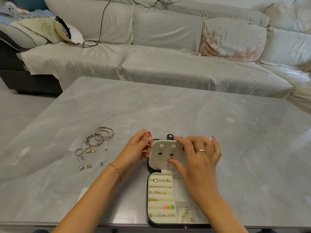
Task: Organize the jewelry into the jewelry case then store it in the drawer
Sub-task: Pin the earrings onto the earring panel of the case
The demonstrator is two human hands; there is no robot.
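A black jewelry case (149,199) lies open at the table's near edge, cream ring rolls inside holding several rings and studs. Its white earring panel (165,156) stands up with several earrings pinned in it. My left hand (137,146) grips the panel's left edge and pinches a tiny gold piece (150,138) at the top corner. My right hand (196,157) reaches over the panel and pinches a small gold stud (168,159) against its front. Loose silver bangles (101,135), rings (82,150) and small earrings (85,166) lie on the table at the left.
The grey marble-look table (218,132) stretches ahead. A covered sofa (168,61) stands behind it, with a round hoop and a black cable (101,27) on its left end. A white card (83,193) lies under my left forearm.
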